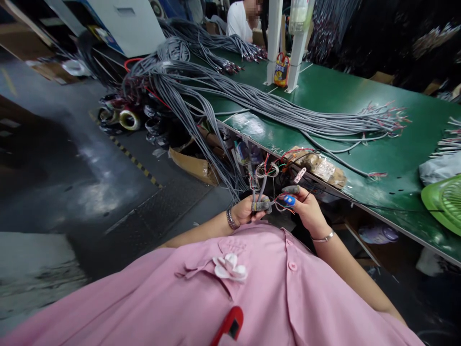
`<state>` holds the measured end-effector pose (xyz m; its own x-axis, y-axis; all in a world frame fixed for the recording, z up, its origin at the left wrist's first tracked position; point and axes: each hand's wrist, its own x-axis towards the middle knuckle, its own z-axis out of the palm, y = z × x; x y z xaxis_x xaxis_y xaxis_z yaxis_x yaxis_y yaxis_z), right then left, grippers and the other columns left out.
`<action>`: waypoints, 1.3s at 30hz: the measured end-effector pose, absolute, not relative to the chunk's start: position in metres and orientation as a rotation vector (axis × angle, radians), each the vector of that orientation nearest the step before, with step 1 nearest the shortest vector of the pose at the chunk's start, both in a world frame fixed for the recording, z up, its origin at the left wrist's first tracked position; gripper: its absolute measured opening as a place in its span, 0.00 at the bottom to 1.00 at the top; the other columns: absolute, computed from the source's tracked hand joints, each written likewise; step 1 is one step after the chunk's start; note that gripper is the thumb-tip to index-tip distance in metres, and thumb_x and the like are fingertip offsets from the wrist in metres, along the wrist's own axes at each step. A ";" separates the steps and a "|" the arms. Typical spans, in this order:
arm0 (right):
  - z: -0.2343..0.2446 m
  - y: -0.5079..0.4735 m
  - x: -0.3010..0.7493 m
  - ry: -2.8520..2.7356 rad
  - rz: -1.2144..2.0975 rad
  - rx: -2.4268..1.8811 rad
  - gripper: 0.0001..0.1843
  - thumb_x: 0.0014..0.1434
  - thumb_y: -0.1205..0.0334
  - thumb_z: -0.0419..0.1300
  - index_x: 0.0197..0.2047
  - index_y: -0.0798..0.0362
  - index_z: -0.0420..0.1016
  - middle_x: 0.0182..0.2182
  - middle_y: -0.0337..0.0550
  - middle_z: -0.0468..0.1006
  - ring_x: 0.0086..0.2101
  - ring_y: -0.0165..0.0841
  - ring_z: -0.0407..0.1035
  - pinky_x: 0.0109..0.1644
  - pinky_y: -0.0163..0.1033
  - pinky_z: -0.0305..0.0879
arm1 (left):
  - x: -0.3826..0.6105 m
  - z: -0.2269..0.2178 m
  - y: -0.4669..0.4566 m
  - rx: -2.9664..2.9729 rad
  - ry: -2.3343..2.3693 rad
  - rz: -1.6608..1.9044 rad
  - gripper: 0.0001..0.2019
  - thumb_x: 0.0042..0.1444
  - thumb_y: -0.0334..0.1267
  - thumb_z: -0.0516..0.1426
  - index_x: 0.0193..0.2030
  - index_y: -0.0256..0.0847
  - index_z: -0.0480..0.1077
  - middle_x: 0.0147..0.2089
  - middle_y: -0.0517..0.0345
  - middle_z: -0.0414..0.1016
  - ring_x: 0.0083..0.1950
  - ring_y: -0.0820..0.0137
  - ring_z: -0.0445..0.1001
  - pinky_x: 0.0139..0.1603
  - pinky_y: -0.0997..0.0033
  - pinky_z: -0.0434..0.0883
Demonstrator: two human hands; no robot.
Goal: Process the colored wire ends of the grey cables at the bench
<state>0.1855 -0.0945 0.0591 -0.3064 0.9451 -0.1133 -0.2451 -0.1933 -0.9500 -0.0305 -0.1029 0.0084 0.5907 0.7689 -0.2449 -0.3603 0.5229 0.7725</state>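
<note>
My left hand [254, 208], with grey finger covers, is closed around a grey cable [262, 189] whose end points toward my right hand. Thin coloured wires [284, 205] fan out of that end. My right hand [302, 204] pinches some of these wires between thumb and forefinger; blue tape or a blue cover wraps the thumb, a grey cover the forefinger. Just beyond the hands, a loose bunch of red, white and green wires [267, 169] hangs at the bench edge. A taped brown block [319, 167] lies on the edge close by, with wires at its left end.
A long bundle of grey cables [252, 98] runs across the green bench [331, 86] and droops over its left edge. A green fan [444, 202] stands at right. White posts [274, 43] rise from the bench. A person in white [237, 21] sits beyond. An open cardboard box [192, 163] is below.
</note>
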 end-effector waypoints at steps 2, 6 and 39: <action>0.064 -0.095 0.180 -1.080 1.773 -0.944 0.20 0.43 0.57 0.75 0.40 0.51 0.77 0.31 0.41 0.81 0.32 0.33 0.75 0.39 0.40 0.73 | -0.031 0.008 -0.103 0.745 0.631 0.719 0.20 0.45 0.48 0.69 0.32 0.33 0.69 0.18 0.63 0.67 0.12 0.83 0.57 0.10 0.83 0.49; 0.062 -0.097 0.174 -1.012 1.743 -0.954 0.19 0.43 0.61 0.74 0.38 0.53 0.75 0.28 0.38 0.78 0.25 0.26 0.68 0.28 0.31 0.65 | -0.032 0.008 -0.104 0.743 0.606 0.751 0.21 0.45 0.49 0.69 0.32 0.33 0.69 0.17 0.63 0.68 0.11 0.82 0.56 0.10 0.82 0.49; 0.048 -0.115 0.198 -1.945 0.814 -1.221 0.13 0.53 0.71 0.60 0.41 0.48 0.77 0.35 0.41 0.80 0.34 0.37 0.73 0.41 0.41 0.68 | -0.031 0.027 -0.103 0.725 0.738 1.129 0.20 0.45 0.49 0.69 0.31 0.34 0.69 0.19 0.64 0.67 0.16 0.81 0.60 0.14 0.82 0.55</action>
